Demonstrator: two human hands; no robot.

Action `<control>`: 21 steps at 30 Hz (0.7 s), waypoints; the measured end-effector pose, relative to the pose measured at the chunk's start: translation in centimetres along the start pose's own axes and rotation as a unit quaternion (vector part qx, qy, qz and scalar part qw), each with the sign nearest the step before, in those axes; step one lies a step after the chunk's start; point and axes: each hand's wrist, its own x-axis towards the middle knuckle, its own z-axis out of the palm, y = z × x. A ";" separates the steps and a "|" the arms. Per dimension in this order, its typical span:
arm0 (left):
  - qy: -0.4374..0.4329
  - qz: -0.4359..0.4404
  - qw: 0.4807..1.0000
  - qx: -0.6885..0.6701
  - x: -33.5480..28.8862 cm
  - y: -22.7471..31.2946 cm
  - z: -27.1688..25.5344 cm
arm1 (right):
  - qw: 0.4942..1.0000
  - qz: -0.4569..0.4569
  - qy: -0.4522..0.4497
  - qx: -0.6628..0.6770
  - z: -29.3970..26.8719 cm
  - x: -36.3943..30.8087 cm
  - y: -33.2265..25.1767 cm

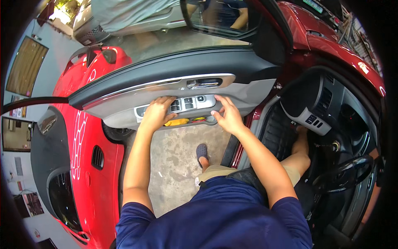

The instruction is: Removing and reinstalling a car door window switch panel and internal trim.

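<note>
A silver-framed window switch panel [194,102] with dark switches sits on the armrest of an open car door [174,66]. My left hand [156,113] is closed over the panel's left part, its fingers curled across the surface and hiding some of it. At the right end my right hand [228,116] grips the panel's edge, fingers at the upper corner and thumb lower down. Below the panel, the door pocket holds a yellow object [177,122] and a small round item with a yellow rim [200,119]. The inner door handle [205,83] is above the panel.
A red car [93,166] stands close on the left. To the right are the driver's footwell, dashboard [315,99] and steering wheel [344,174]. My clog-shod foot [202,151] rests on the concrete floor [166,166]. Beyond the door, a covered car [137,20] is parked.
</note>
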 end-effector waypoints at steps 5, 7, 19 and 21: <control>0.018 0.013 1.000 0.015 0.6 0.4 1.4 | 0.999 0.018 -0.001 -0.032 1.2 1.7 0.5; 0.038 0.011 0.999 0.009 0.3 0.5 2.5 | 0.999 0.034 0.017 -0.030 1.5 1.6 1.0; 0.145 -0.079 0.986 0.034 -2.1 1.5 3.5 | 0.992 0.000 0.027 -0.124 3.1 1.4 1.7; 0.114 -0.052 0.992 0.000 -2.5 0.5 2.7 | 0.978 -0.088 0.026 -0.188 2.9 1.8 1.2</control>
